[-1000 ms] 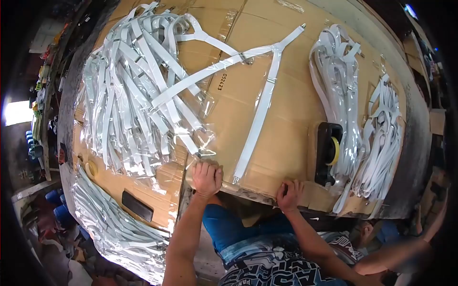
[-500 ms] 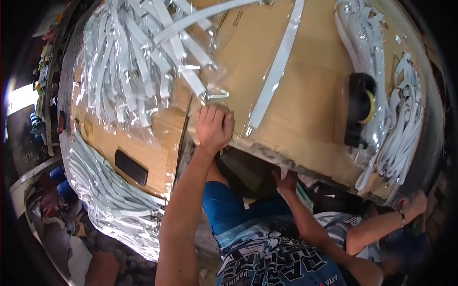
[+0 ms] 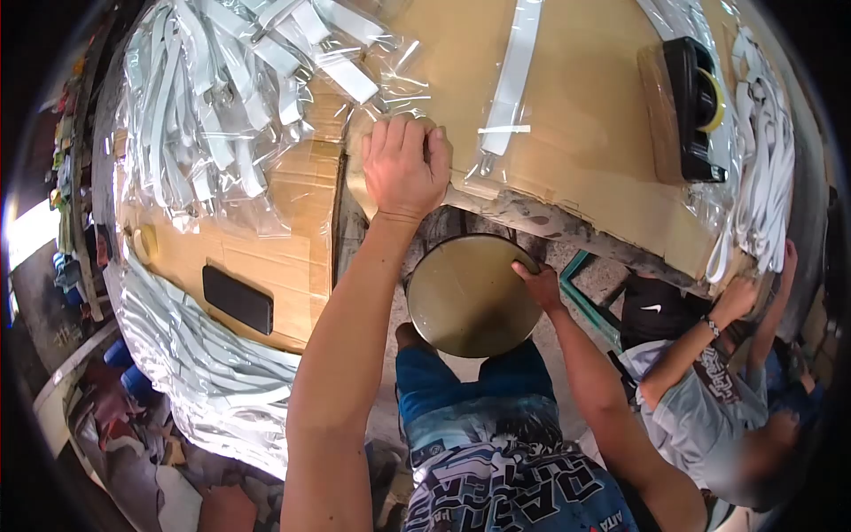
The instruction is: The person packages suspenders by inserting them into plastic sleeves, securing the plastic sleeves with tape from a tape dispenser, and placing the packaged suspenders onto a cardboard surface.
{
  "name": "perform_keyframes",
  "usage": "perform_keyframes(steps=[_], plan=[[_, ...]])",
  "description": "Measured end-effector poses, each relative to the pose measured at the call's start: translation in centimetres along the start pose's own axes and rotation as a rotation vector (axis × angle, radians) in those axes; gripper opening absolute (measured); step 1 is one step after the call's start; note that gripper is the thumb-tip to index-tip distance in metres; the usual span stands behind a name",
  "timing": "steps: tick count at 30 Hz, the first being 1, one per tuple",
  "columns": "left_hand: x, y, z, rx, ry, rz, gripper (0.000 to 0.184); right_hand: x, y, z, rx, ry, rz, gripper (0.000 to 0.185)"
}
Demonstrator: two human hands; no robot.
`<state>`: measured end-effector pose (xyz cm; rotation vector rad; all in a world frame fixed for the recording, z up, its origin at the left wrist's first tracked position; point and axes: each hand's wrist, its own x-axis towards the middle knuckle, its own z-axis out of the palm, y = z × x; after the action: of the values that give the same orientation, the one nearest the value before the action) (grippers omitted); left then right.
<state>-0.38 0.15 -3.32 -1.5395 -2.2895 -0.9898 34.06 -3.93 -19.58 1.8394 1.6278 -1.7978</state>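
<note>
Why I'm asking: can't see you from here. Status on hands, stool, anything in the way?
Left hand curled at table edge. Right hand on stool, thumb over rim. Legs close to stool; co-worker near, right side.

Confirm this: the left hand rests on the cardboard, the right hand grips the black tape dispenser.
Wrong on the right hand: the head view shows it at the edge of the round stool, not the black tape dispenser. The left hand does rest on the cardboard.

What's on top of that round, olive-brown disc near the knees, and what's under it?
The person's right hand touches the disc at its edge; nothing else shows on top. What's directly underneath is hidden by the disc itself.
</note>
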Motion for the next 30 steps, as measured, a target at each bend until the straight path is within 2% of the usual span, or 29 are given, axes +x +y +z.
perform_keyframes(steps=[3,6,9,12,15,16,19,22,25,26,29,30], plan=[[-0.5,0.1,-0.2,-0.011,0.001,0.004,0.010,-0.4,1.4,-1.3,0.030,-0.094,0.030,0.042],[-0.5,0.0,-0.4,0.000,-0.005,-0.010,0.010,0.5,1.7,-2.0,-0.002,-0.149,-0.026,0.041],[-0.3,0.3,-0.7,0.018,-0.002,-0.011,0.010,0.5,1.4,-2.5,0.028,-0.232,-0.069,0.049],[-0.1,0.4,-0.4,0.016,0.011,0.006,0.010,-0.2,0.8,-1.9,0.204,-0.226,-0.083,0.032],[-0.2,0.6,-0.5,0.032,-0.018,-0.006,0.009,-0.2,1.9,-1.3,0.128,-0.126,-0.169,0.031],[-0.1,0.7,-0.6,0.047,-0.034,-0.005,0.008,1.4,5.0,-0.8,0.016,-0.060,-0.184,0.032],[0.3,0.5,-0.7,0.069,-0.042,0.008,0.008,0.6,3.3,-1.0,0.014,0.001,-0.259,0.050],[0.3,0.9,-0.4,0.059,-0.062,0.005,0.008,0.0,2.0,-1.7,-0.273,0.025,-0.134,0.063],[0.6,0.9,-0.7,0.075,-0.108,0.000,0.008,0.2,2.0,-1.6,-0.233,0.065,-0.301,0.073],[0.5,1.0,-0.8,0.082,-0.127,-0.002,0.008,1.4,3.8,-1.5,-0.251,-0.079,-0.179,0.081],[1.2,1.5,-1.3,0.067,-0.156,-0.014,0.008,1.6,1.1,-3.6,-0.302,-0.198,-0.364,0.075],[1.6,1.6,-1.4,0.079,-0.166,-0.019,0.008,2.5,1.1,-3.7,-0.335,-0.228,-0.382,0.078]])
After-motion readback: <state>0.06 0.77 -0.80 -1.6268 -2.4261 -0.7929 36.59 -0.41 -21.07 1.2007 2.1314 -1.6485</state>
